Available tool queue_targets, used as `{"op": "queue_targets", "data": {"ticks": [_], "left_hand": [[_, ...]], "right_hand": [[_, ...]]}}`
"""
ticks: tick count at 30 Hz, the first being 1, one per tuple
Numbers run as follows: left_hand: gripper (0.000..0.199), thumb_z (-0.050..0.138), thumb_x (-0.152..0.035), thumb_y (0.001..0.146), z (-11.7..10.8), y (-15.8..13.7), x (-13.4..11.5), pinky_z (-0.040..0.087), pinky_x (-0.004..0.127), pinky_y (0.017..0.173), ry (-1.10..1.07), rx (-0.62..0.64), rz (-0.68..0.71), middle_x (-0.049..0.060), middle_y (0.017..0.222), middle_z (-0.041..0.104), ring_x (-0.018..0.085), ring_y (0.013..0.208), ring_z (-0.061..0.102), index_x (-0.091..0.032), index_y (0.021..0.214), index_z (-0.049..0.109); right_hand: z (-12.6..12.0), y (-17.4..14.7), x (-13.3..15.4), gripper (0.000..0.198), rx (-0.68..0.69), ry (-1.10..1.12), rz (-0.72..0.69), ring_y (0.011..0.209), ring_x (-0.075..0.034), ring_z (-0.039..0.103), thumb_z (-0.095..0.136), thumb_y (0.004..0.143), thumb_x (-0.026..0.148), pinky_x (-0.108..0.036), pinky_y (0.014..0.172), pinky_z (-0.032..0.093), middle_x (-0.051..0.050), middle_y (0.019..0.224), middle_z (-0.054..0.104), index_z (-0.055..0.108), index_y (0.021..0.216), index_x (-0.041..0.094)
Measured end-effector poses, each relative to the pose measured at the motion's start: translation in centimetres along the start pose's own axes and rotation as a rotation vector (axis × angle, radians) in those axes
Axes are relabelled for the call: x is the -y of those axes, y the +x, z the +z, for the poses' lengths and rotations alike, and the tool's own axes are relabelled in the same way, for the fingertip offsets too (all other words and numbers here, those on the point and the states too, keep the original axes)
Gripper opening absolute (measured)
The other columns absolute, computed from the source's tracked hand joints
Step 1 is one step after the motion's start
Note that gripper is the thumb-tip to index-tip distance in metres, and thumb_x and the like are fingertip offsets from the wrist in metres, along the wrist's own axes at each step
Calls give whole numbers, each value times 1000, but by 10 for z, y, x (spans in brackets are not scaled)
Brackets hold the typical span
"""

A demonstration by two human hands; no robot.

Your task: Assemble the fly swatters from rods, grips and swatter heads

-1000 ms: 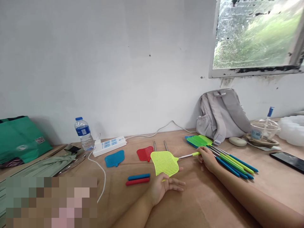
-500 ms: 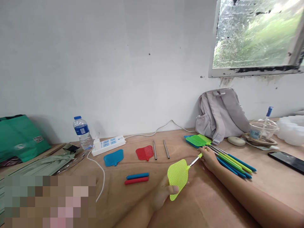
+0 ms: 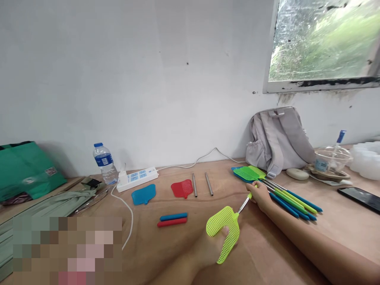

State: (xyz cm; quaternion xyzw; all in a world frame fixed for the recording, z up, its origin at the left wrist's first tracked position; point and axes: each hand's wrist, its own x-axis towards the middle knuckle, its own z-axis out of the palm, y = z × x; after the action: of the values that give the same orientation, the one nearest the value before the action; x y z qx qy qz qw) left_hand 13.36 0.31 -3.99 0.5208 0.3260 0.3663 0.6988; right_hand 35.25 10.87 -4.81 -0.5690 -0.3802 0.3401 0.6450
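My left hand [image 3: 212, 247] grips the mesh head of a yellow-green fly swatter [image 3: 222, 219], thumb on top of it. At the other end of its short metal shaft, my right hand [image 3: 257, 194] is closed around the yellow-green handle, mostly hidden by the fingers. Just beyond the right hand lies a pile of fly swatters [image 3: 292, 200] with blue and green handles. To the left rest a loose red swatter head [image 3: 182, 189], a blue swatter head [image 3: 143, 194], two metal rods [image 3: 209, 184], a blue handle [image 3: 173, 217] and a red handle [image 3: 172, 223].
A white power strip [image 3: 138, 179] and a water bottle [image 3: 105, 164] stand by the wall at left, near a green bag [image 3: 32, 170]. On the right are a grey backpack [image 3: 277, 140], a plastic cup [image 3: 332, 158] and a phone [image 3: 362, 199]. Pixelation covers the lower left.
The swatter head has turned and tilted in my left hand, its lower edge swinging downward to the right. My right hand stays on the handle. The view has shifted slightly.
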Motion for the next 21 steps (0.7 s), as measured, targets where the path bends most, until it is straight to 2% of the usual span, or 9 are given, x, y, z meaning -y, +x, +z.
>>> {"op": "queue_targets", "data": {"ticks": [3,8,14,18,21], "left_hand": [[53,60,-54,70,2,-1,1,45,41,86,6,-23,-22,10,94,65,26,92,61,-16,107,58],[60,63,-58,63,3,3,7,48,40,84,-75,-95,-43,10,93,65,25,84,63,-13,102,57],[64,62,-62,61,5,0,3,47,39,85,-61,-64,-38,12,103,63,27,94,61,-13,102,56],[74,62,-65,59,6,-2,-1,46,40,87,-46,-64,-44,14,104,62,27,93,61,-12,110,54],[74,60,-66,60,8,-3,-5,47,39,86,-19,-59,-37,13,104,62,26,92,61,-14,111,53]], "right_hand": [[0,0,-1,25,-16,-18,0,25,-6,27,56,55,18,-19,26,17,12,35,32,32,60,24],[1,1,-5,24,-41,-54,-2,26,-7,28,56,55,18,-20,28,17,12,35,33,33,61,24],[1,1,-9,22,-40,-111,-16,27,-7,27,55,55,19,-20,29,15,12,34,30,34,62,24],[1,1,-9,21,-39,-146,-34,28,-6,26,54,55,19,-20,30,16,12,35,30,34,60,24],[1,1,-9,20,-38,-171,-46,30,-6,26,53,55,20,-20,31,17,11,36,32,34,60,24]]}}
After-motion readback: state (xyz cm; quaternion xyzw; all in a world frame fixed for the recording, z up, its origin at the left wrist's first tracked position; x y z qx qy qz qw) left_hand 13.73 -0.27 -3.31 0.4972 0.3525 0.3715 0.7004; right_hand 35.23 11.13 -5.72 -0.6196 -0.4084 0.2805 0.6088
